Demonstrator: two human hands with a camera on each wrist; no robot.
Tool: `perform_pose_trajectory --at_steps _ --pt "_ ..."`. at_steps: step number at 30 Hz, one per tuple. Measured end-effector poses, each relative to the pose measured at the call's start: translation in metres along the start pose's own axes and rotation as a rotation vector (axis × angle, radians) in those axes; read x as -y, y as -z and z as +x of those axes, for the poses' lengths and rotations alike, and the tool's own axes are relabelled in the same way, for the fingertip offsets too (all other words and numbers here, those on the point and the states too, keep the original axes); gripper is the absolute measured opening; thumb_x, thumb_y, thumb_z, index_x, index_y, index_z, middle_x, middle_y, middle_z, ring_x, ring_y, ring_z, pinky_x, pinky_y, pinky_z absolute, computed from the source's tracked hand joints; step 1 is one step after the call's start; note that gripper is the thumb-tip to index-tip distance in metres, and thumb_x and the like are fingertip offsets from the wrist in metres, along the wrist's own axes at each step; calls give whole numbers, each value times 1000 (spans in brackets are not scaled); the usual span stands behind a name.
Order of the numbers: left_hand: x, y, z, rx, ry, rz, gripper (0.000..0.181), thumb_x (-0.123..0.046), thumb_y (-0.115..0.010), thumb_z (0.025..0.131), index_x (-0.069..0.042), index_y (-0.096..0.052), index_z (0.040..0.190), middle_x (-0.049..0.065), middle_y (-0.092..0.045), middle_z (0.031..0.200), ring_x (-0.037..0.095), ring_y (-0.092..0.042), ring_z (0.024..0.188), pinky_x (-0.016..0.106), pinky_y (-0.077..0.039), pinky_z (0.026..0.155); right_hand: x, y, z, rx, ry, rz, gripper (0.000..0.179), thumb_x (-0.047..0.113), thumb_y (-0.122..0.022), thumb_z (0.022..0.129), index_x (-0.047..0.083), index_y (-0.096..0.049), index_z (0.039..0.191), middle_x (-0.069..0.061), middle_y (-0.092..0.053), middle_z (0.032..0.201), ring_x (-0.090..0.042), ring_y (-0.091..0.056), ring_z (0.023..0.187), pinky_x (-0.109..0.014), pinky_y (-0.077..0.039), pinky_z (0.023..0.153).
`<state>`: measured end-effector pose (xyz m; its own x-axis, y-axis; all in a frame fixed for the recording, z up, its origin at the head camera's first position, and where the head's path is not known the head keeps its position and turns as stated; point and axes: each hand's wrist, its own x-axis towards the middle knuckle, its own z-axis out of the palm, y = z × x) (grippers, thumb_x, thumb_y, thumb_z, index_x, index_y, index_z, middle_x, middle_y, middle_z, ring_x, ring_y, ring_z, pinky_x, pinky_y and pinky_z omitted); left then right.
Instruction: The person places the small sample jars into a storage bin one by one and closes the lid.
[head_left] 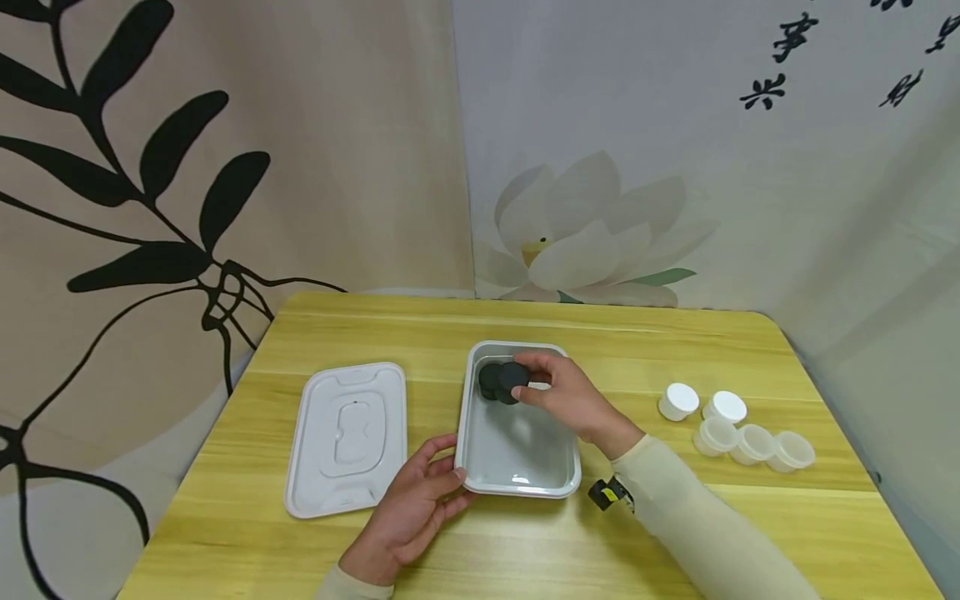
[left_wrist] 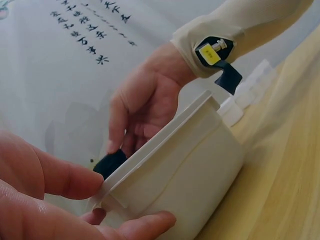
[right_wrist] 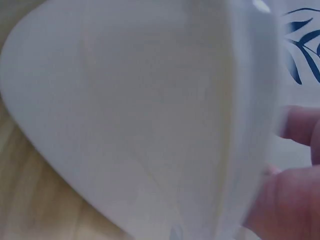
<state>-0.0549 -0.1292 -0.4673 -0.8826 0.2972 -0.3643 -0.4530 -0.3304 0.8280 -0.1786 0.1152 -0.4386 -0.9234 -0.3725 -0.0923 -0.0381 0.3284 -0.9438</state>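
A shallow white plastic tub (head_left: 525,446) stands on the table, its inside facing up. My left hand (head_left: 416,512) grips its near left side, the thumb at the rim and other fingers against the outer wall, as the left wrist view shows. Over the tub's far end, my right hand (head_left: 566,396) pinches a black round disc (head_left: 513,377) between thumb and fingers. Another dark disc (head_left: 488,380) lies just left of it, partly covered. In the right wrist view, the tub's wall (right_wrist: 150,100) fills most of the picture and hides what the fingers hold.
A white rectangular lid (head_left: 318,467) lies flat to the left of the tub. On the right stand several small white cups, among them a whiter one (head_left: 678,400) and a more translucent one (head_left: 791,451). A printed curtain (head_left: 360,150) hangs behind the wooden table (head_left: 637,550).
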Motion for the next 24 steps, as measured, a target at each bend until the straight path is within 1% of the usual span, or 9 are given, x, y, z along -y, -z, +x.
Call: perform_pose_trajectory --at_steps 6,10,12,17,21,24 --pt "1 0 1 7 1 5 59 -1 -55 105 -1 -29 158 24 -51 142 24 -65 117 38 -56 100 -6 -16 4 12 -10 -10 51 4 -74 95 -5 -59 143 -22 -66 136 -40 -64 127 -36 -56 99" --pt "0 1 1 5 3 -2 58 -1 -55 105 -1 -29 158 22 -52 140 22 -65 116 37 -56 99 -8 -27 4 3 -8 -37 49 2 -75 93 -7 -60 138 -22 -69 131 -38 -67 122 -37 -55 99" --pt "0 1 1 4 3 -4 58 -1 -54 106 -1 -29 158 21 -53 140 22 -65 115 36 -56 99 -9 -32 5 -14 -21 -71 48 3 -77 91 -4 -63 136 -20 -71 128 -35 -68 119 -37 -54 98" --pt "0 1 1 4 5 -5 57 -1 -54 106 -1 -29 157 21 -53 140 22 -65 115 37 -55 99 -11 -44 5 -37 -56 -147 47 7 -82 89 1 -65 132 -15 -73 120 -30 -69 115 -42 -54 99" --pt "1 1 1 8 5 -1 57 -1 -54 106 -2 -29 157 21 -53 140 22 -65 116 37 -55 99 -13 -50 4 -35 -83 -158 46 7 -82 89 2 -65 131 -12 -74 119 -29 -70 115 -44 -53 101" --pt "0 1 1 6 0 -1 58 0 -53 105 -1 -29 157 21 -52 140 22 -65 116 37 -55 99 -14 -53 4 -29 -78 -167 46 6 -81 89 1 -63 131 -13 -74 118 -29 -70 114 -45 -54 101"
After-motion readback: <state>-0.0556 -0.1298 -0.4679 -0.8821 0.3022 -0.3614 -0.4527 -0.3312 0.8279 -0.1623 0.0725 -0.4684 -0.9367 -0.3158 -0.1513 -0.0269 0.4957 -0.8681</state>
